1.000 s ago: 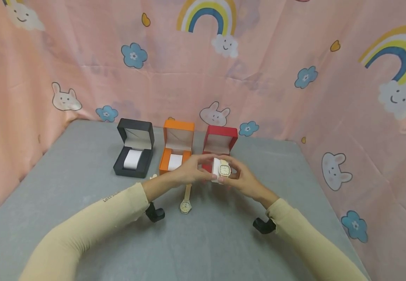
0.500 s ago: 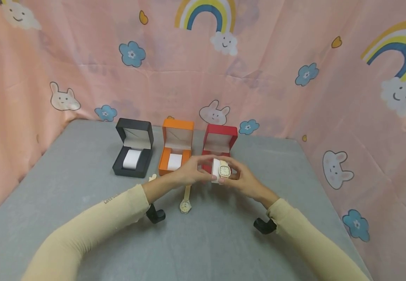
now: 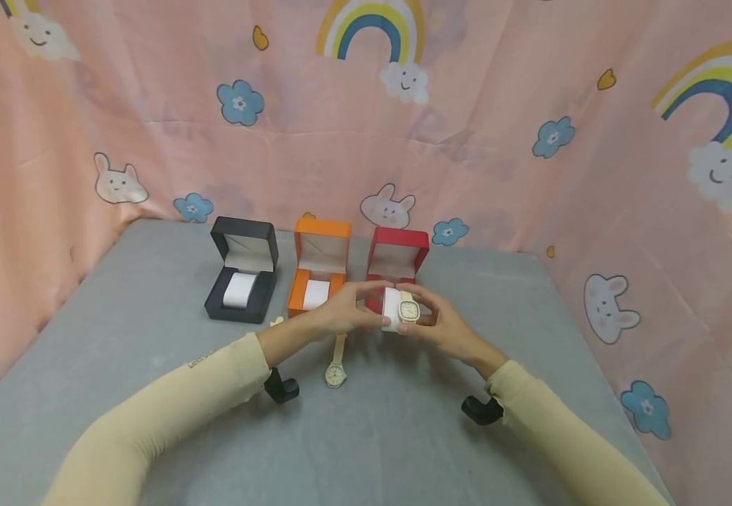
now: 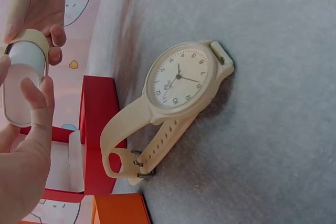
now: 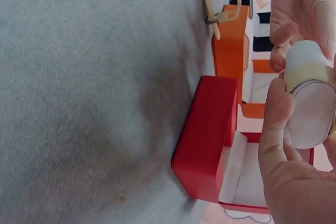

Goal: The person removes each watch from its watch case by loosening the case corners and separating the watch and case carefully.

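Both hands hold a white watch cushion [image 3: 391,310] in front of the red box [image 3: 399,246]. A cream-strapped watch with a squarish face [image 3: 409,311] is wrapped around the cushion's right part. My left hand [image 3: 345,309] pinches the cushion's left end between thumb and fingers. My right hand [image 3: 446,329] grips the watch side, thumb below and fingers above. In the left wrist view, the cushion's flat oval end [image 4: 22,95] shows beside the strap. A second watch, round-faced with a cream strap [image 4: 178,80], lies buckled on the table near my left hand.
The open black box [image 3: 239,309] and orange box [image 3: 296,299] stand left of the red one, each with a white cushion inside. Part of another light strap [image 3: 277,321] shows behind my left forearm. A pink printed curtain [image 3: 315,154] borders the grey table [image 3: 378,436].
The watch face has shifted slightly right along the cushion, so more white shows at its left. My right hand has edged right; my left hand holds nearly still.
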The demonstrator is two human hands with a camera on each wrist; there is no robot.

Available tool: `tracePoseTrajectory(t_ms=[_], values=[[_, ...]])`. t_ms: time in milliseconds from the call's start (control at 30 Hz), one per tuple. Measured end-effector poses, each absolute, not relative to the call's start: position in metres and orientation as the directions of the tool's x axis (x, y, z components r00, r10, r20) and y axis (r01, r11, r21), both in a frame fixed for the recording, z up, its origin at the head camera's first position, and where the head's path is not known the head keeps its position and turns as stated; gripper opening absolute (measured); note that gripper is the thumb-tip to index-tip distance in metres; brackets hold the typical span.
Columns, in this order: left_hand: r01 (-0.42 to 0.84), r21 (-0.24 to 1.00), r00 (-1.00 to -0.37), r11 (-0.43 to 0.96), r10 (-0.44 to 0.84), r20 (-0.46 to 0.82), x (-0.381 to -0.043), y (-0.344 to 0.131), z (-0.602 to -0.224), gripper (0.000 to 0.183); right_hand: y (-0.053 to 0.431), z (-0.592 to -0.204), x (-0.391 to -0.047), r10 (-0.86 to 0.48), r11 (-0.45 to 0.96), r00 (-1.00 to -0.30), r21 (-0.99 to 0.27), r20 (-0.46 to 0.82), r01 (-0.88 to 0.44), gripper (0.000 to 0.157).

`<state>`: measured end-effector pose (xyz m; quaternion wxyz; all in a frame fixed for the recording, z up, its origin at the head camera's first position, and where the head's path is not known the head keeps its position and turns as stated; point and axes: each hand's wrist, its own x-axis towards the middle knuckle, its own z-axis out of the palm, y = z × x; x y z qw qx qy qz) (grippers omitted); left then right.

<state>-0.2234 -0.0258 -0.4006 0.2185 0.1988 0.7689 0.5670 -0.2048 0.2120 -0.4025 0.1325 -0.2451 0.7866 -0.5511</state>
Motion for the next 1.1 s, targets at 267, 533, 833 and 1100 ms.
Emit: tracePoseTrajectory(t_ms=[267, 533, 833, 1100], values=[[0.054, 0.960, -0.824, 0.274, 0.555, -0.112, -0.2260, -0.0278, -0.4002, 0.069, 0.2141, -0.4019, -0.2067, -0.551, 0.257, -0.832, -0.935, 0.067, -0.246, 0.066], [0.055, 0.961, -0.828, 0.271, 0.550, -0.107, -0.2266, -0.0259, -0.3987, 0.069, 0.2161, -0.3989, -0.2066, -0.558, 0.255, -0.829, -0.943, 0.040, -0.216, 0.067], [0.084, 0.963, -0.815, 0.257, 0.574, -0.082, -0.2263, -0.0287, -0.3964, 0.070, 0.2134, -0.3959, -0.2060, -0.565, 0.292, -0.824, -0.942, -0.030, -0.166, 0.072], [0.091, 0.957, -0.796, 0.277, 0.598, -0.097, -0.2250, -0.0289, -0.3967, 0.069, 0.2206, -0.3931, -0.2024, -0.557, 0.333, -0.816, -0.941, -0.153, -0.051, 0.069]])
